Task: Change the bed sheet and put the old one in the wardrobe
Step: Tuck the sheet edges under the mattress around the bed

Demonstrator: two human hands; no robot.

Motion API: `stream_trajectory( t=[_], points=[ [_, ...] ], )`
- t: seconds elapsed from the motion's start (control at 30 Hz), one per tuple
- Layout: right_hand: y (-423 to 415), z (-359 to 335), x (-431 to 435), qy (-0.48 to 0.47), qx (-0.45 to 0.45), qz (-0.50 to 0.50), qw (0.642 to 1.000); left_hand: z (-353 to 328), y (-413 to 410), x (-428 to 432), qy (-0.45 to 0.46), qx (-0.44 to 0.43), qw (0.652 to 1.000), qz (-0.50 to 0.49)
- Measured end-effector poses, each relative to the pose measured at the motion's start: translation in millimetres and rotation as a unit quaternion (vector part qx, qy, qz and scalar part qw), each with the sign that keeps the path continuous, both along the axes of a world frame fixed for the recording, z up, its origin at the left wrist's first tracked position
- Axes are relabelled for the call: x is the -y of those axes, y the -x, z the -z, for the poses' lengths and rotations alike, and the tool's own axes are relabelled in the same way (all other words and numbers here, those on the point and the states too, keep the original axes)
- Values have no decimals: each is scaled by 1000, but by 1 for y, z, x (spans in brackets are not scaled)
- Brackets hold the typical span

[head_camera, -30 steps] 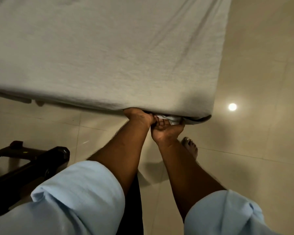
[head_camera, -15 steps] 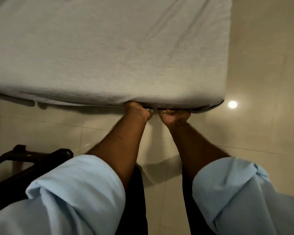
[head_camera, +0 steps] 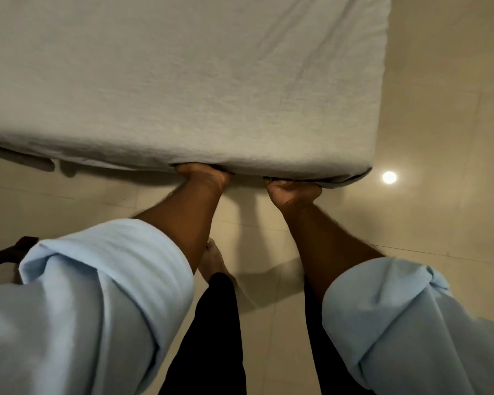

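The bed (head_camera: 26,161) fills the upper part of the view, with its near right corner showing. A pale grey bed sheet (head_camera: 183,81) lies directly on it, covering the whole visible top, lightly creased and wrapped down over the near edge and the corner. Below and to the right is a floor (head_camera: 425,109) of glossy beige tiles, with a round light reflection (head_camera: 389,177) just beside the corner. A bare foot (head_camera: 211,260) stands on the tiles, and a dark object (head_camera: 0,260) sits at the left edge.
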State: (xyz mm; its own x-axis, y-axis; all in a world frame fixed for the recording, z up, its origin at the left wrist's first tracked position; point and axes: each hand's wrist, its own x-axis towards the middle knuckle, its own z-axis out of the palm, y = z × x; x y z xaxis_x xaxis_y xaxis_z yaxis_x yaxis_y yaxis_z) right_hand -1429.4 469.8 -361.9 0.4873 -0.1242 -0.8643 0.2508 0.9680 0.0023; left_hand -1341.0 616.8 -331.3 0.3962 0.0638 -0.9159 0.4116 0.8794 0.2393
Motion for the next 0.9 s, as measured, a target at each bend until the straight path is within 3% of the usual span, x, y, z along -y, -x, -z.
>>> stream_trajectory(
  t=[0.17,0.37,0.53,0.9],
  points=[
    [-15,-4,-7,32,-32,-32,998,-2,-3,-23,-35,-17,997,71],
    [-4,-19,-26,64,-170,-154,971,-14,5,-40,-30,-54,995,83],
    [8,-29,-61,-16,-140,-154,978,-15,2,-62,-12,-65,995,74],
    [-29,-48,-190,-45,-67,-208,975,-35,-22,-176,-3,-51,998,33]
  ],
)
